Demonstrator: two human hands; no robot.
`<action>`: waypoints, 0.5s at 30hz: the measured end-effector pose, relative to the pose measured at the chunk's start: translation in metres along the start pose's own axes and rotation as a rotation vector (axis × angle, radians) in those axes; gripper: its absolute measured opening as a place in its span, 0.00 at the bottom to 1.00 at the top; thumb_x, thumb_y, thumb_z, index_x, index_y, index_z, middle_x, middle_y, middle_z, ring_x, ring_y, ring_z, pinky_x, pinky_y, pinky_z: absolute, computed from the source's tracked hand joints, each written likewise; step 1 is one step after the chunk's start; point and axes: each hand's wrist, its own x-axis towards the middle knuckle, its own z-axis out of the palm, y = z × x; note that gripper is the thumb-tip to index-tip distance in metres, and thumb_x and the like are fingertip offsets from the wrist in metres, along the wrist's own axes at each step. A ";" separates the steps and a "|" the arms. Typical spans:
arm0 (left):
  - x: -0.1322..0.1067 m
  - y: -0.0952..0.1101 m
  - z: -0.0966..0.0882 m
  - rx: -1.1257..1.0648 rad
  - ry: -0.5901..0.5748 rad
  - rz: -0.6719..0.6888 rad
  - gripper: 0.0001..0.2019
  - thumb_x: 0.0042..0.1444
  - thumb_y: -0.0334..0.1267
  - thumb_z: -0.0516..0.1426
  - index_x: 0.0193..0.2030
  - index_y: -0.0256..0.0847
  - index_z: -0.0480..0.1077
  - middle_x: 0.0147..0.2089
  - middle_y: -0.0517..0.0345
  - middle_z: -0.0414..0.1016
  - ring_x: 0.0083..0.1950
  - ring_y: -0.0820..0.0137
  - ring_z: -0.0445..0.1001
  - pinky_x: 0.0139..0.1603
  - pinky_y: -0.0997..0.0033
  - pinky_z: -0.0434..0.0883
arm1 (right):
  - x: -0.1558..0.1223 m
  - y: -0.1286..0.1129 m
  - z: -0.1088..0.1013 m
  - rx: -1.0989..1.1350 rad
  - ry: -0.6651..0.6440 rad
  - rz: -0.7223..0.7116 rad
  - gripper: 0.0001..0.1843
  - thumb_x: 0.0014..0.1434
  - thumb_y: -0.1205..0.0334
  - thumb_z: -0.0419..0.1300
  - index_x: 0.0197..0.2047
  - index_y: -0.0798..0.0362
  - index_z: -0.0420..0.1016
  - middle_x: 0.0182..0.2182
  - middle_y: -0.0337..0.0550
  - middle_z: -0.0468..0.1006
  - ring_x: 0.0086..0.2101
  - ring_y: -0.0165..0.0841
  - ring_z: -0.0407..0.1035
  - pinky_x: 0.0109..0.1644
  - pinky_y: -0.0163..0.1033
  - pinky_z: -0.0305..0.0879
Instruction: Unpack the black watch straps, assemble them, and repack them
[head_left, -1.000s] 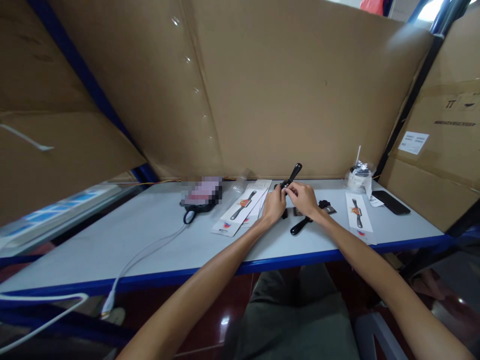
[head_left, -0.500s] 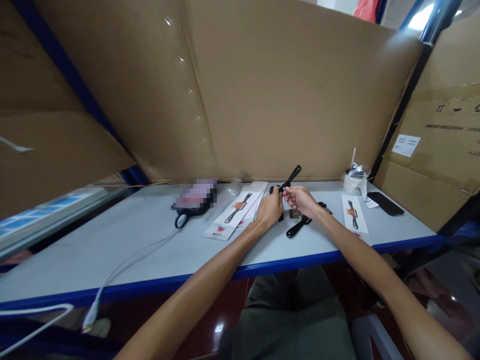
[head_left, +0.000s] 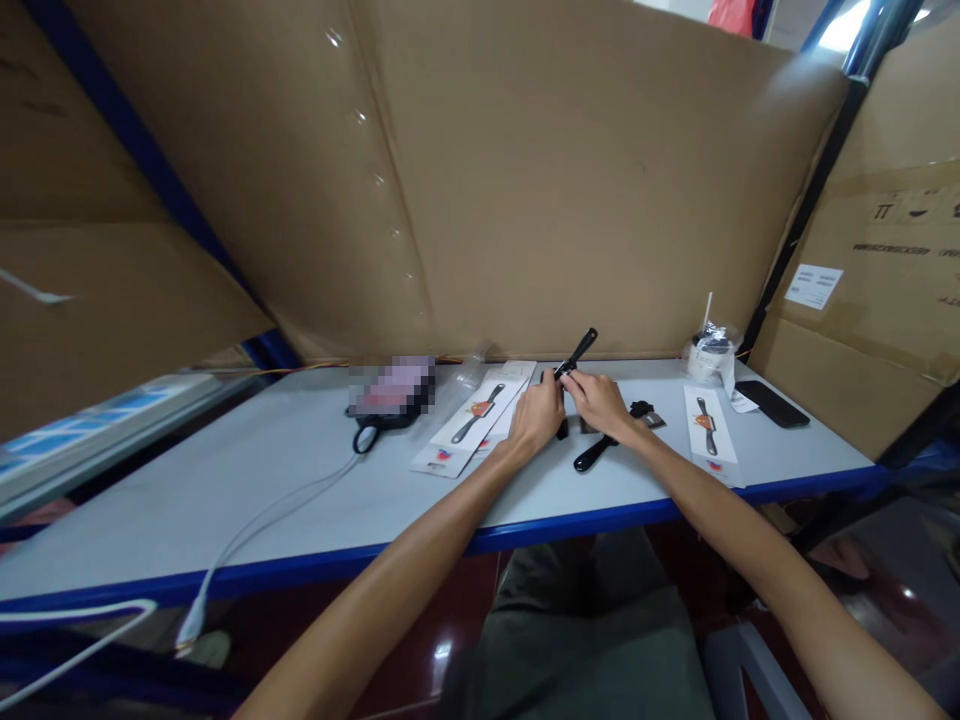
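My left hand is closed around a black spokeshave, whose far handle points up and to the right. The fingers of my right hand are closed against the middle of the same tool, touching my left hand's fingertips; any small part between them is hidden. Below my right wrist, a second black spokeshave lies on the table, partly covered by my forearm. Beside it sits a small metal blade. Another flat metal piece shows between my hands.
Printed cards lie left of my hands, near clear plastic wrap. Another card, a dark phone and a wrapped cup are at right. A cabled device is at left. Cardboard walls the back of the table.
My right hand has turned and moved in closer, with its fingers now pressed over the middle of the spokeshave. The held tool has shifted slightly left.
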 end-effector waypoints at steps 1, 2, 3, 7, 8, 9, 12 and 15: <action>0.000 0.000 0.000 0.005 -0.005 0.013 0.14 0.71 0.38 0.44 0.54 0.39 0.67 0.38 0.40 0.80 0.39 0.52 0.80 0.36 0.63 0.63 | 0.001 0.001 0.001 0.084 -0.010 0.024 0.19 0.72 0.54 0.52 0.30 0.49 0.73 0.25 0.43 0.79 0.29 0.36 0.75 0.32 0.35 0.60; 0.000 0.000 0.000 0.006 -0.009 0.026 0.13 0.71 0.38 0.44 0.54 0.39 0.67 0.38 0.41 0.80 0.39 0.52 0.80 0.36 0.63 0.63 | 0.003 0.001 0.002 0.199 -0.029 0.081 0.22 0.72 0.54 0.50 0.28 0.50 0.72 0.23 0.42 0.77 0.26 0.34 0.73 0.30 0.35 0.60; -0.001 0.000 0.000 0.004 -0.011 0.036 0.13 0.71 0.37 0.44 0.54 0.39 0.67 0.38 0.41 0.80 0.39 0.52 0.80 0.36 0.63 0.63 | 0.005 0.002 0.003 0.335 -0.058 0.166 0.24 0.72 0.52 0.49 0.26 0.50 0.70 0.20 0.41 0.75 0.22 0.33 0.70 0.27 0.34 0.60; -0.001 0.002 -0.001 0.000 0.004 0.041 0.13 0.72 0.37 0.44 0.53 0.39 0.67 0.39 0.42 0.81 0.40 0.53 0.80 0.36 0.64 0.62 | 0.011 0.005 0.006 0.717 -0.171 0.450 0.24 0.71 0.48 0.47 0.27 0.52 0.69 0.17 0.37 0.70 0.14 0.28 0.60 0.20 0.33 0.55; -0.001 0.003 -0.002 0.004 0.008 0.035 0.14 0.72 0.38 0.43 0.53 0.39 0.66 0.39 0.42 0.81 0.40 0.54 0.80 0.36 0.64 0.62 | 0.011 0.006 0.006 0.697 -0.147 0.442 0.22 0.71 0.50 0.49 0.28 0.52 0.69 0.17 0.36 0.70 0.15 0.27 0.60 0.20 0.33 0.55; -0.001 0.003 -0.002 0.010 0.011 0.031 0.14 0.73 0.38 0.43 0.53 0.39 0.66 0.39 0.42 0.81 0.40 0.54 0.80 0.36 0.64 0.62 | 0.011 0.007 0.006 0.633 -0.093 0.400 0.19 0.69 0.52 0.51 0.28 0.51 0.69 0.17 0.35 0.70 0.16 0.28 0.61 0.22 0.32 0.56; -0.001 0.004 -0.003 0.029 0.009 0.016 0.14 0.73 0.39 0.43 0.54 0.39 0.66 0.40 0.42 0.81 0.42 0.54 0.81 0.37 0.64 0.64 | 0.007 0.008 0.005 0.335 0.123 0.194 0.08 0.65 0.61 0.57 0.33 0.50 0.71 0.19 0.32 0.71 0.21 0.29 0.66 0.30 0.32 0.60; 0.000 0.004 -0.002 0.044 0.002 0.006 0.15 0.73 0.39 0.42 0.55 0.39 0.66 0.41 0.41 0.81 0.44 0.53 0.81 0.38 0.63 0.65 | 0.004 0.005 0.005 0.138 0.176 0.070 0.07 0.65 0.63 0.57 0.37 0.50 0.76 0.22 0.34 0.75 0.24 0.31 0.68 0.34 0.34 0.59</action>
